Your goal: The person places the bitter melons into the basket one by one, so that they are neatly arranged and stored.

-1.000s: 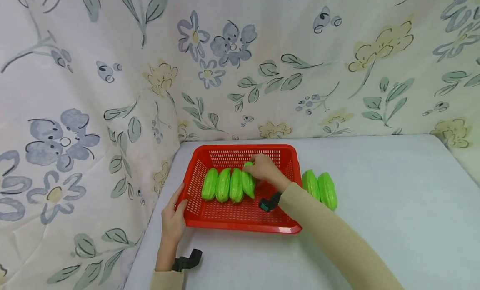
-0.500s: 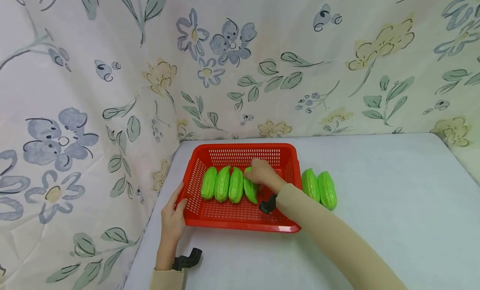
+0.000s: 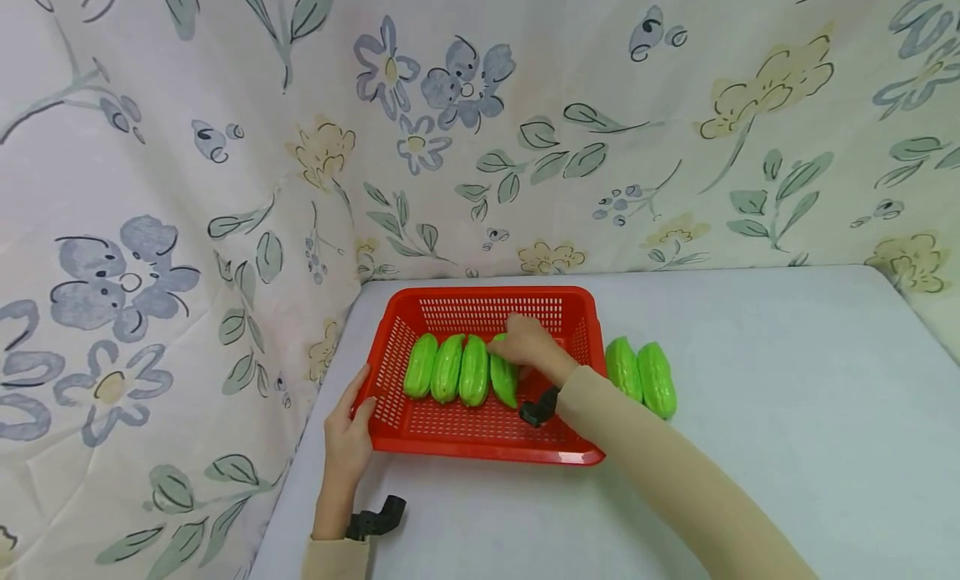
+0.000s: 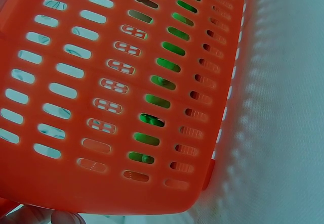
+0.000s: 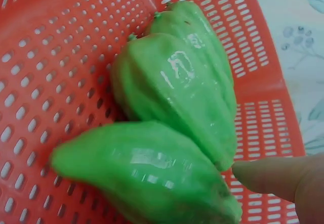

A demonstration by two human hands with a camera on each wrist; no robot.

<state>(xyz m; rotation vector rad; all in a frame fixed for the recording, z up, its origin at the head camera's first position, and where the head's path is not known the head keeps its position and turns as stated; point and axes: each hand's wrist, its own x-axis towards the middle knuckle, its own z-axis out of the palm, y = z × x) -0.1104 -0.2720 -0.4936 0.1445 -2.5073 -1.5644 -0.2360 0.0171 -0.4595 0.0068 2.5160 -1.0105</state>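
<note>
A red plastic basket (image 3: 487,457) sits on the table, its left rim gripped by my left hand (image 3: 347,438) with the thumb over the edge. The left wrist view shows the slotted basket wall (image 4: 116,193) close up, with fingertips (image 4: 66,218) at the lower corner. Inside lie several green ribbed gourds, three of them in a row (image 3: 446,372). My right hand (image 3: 528,344) holds the upper end of another gourd (image 3: 504,384), just right of that row. In the right wrist view one finger (image 5: 268,177) reaches beside this gourd (image 5: 147,166); the thumb is hidden.
Two more green gourds (image 3: 621,367) (image 3: 657,380) lie on the white table (image 3: 780,397), right of the basket. A floral cloth (image 3: 465,188) hangs behind and at the left. Each wrist wears a small black camera (image 3: 377,519).
The gourd at my right hand has shifted slightly right and down, leaving a small gap from the row. My left hand has stayed on the rim.
</note>
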